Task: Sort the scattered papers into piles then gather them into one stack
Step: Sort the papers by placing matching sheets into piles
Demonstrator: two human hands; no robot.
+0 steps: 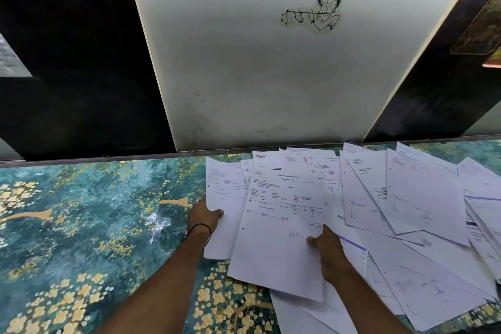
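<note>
At the left edge of the scattered papers [406,211], sorting, seemingly barely begun: clamping outer sheet [221,190] in left hand [204,215], pinching printed sheet [279,225] with right hand [329,248]. Next, probably: lifting clear, piling leftward on table [81,211].

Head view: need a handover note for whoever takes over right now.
Left hand grips the edge of the leftmost sheet.
Right hand pinches the signed sheet, which lies on top of the others.
The loose papers overlap in a spread across the right side of the floral table.
Done: no separate piles and no single stack visible.
Left: sort everything into piles, then gather them into one stack.
</note>
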